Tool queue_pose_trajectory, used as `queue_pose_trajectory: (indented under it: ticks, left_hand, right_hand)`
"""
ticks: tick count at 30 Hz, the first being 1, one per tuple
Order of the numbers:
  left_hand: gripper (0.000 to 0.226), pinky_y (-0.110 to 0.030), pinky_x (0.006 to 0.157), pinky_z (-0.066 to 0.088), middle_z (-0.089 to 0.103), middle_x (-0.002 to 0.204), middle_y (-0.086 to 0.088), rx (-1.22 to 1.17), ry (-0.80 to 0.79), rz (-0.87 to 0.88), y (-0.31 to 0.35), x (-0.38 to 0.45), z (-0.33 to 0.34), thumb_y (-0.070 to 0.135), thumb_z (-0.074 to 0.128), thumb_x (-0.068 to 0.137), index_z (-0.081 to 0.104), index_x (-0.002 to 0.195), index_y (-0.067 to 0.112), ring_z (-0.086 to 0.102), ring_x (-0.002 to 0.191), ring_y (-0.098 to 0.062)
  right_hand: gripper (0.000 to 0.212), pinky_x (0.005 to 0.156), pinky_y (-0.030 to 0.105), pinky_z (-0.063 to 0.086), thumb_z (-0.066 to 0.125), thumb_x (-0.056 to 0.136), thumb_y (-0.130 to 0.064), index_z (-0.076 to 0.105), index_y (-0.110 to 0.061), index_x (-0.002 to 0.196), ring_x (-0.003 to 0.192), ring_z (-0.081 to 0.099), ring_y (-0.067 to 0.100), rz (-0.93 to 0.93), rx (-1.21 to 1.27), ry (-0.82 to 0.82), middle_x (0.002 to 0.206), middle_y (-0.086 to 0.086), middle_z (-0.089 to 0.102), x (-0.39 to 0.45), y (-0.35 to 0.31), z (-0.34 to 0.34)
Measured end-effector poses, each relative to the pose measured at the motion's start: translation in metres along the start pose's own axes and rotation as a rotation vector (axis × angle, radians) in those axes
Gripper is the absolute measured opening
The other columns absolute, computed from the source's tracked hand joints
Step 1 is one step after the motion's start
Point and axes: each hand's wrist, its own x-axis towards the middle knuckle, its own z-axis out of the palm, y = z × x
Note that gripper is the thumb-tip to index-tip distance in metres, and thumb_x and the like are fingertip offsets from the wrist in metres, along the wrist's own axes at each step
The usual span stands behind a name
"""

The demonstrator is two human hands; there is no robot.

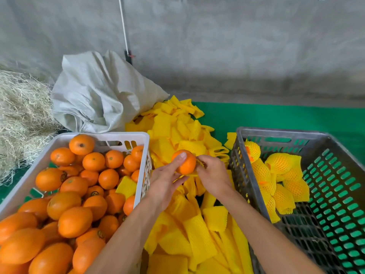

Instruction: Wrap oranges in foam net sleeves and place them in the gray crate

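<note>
While our left hand (166,180) grips a bare orange (184,162) and our right hand (212,173) pinches a sleeve (194,173) over the sleeve pile (177,135), few wrapped oranges (280,175) sit in the gray crate's (276,133) far-left corner; the white crate (126,136) remains nearly full.

Orange (186,162) in hand: waxy peel, slight sheen, fine pores. Same finish on loose oranges (65,194) in white crate (122,136), which is smooth moulded plastic w/ slotted walls, semi-gloss. Gray crate (280,133): plastic lattice, duller, scuffed and dusty at rim. Foam net sleeves (177,242): yellow foam mesh, matt, soft, ribbed texture; same mesh on wrapped fruit (282,164). Sack (92,91): woven poly fabric, off-white, crinkled, faint sheen. Straw (21,115): dry, rough, fibrous. Green mat (276,115): matt, fine-textured. Wall (217,46): gray, rough, matt, concrete-like.
</note>
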Motion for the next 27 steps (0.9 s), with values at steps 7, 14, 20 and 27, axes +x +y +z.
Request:
queue_pose_trajectory:
  ticks: [7, 14, 20, 27]
  left_hand:
    - [0.084, -0.036, 0.085, 0.060, 0.071, 0.129, -0.012, -0.220, -0.075, -0.152, 0.007, 0.002, -0.001, 0.049, 0.091, 0.065, 0.061, 0.138, 0.020, 0.072, 0.113, -0.025]
    - [0.093, -0.045, 0.100, 0.055, 0.062, 0.140, -0.023, -0.456, -0.247, -0.310, 0.007, 0.002, -0.004, 0.055, 0.085, 0.071, 0.055, 0.143, 0.005, 0.065, 0.125, -0.034]
    - [0.102, -0.046, 0.116, 0.039, 0.059, 0.147, -0.013, -0.293, -0.303, -0.235, 0.004, -0.003, -0.003, 0.076, 0.083, 0.060, 0.063, 0.142, 0.018, 0.054, 0.138, -0.031]
    - [0.110, -0.032, 0.091, 0.055, 0.067, 0.137, -0.005, -0.020, -0.287, -0.119, -0.002, -0.007, 0.006, 0.067, 0.094, 0.048, 0.055, 0.142, 0.025, 0.066, 0.122, -0.022]
  right_hand:
    - [0.036, 0.084, 0.031, 0.057, 0.069, 0.096, -0.011, 0.061, -0.002, 0.130, 0.114, 0.068, 0.024, 0.750, 1.231, 0.000, 0.125, 0.016, 0.071, 0.008, -0.002, -0.012]
    - [0.036, 0.079, 0.033, 0.064, 0.062, 0.100, -0.022, 0.062, -0.004, 0.131, 0.103, 0.075, 0.024, 0.738, 1.409, -0.119, 0.121, 0.016, 0.073, 0.011, -0.002, -0.027]
    - [0.040, 0.086, 0.043, 0.060, 0.071, 0.093, -0.045, 0.074, -0.008, 0.107, 0.094, 0.075, 0.030, 0.588, 0.708, 0.065, 0.097, 0.010, 0.078, 0.007, -0.002, -0.010]
    - [0.039, 0.100, 0.050, 0.051, 0.068, 0.091, -0.055, 0.079, -0.019, 0.101, 0.103, 0.068, 0.027, 0.474, 0.628, -0.020, 0.102, 0.006, 0.077, -0.001, -0.007, -0.009]
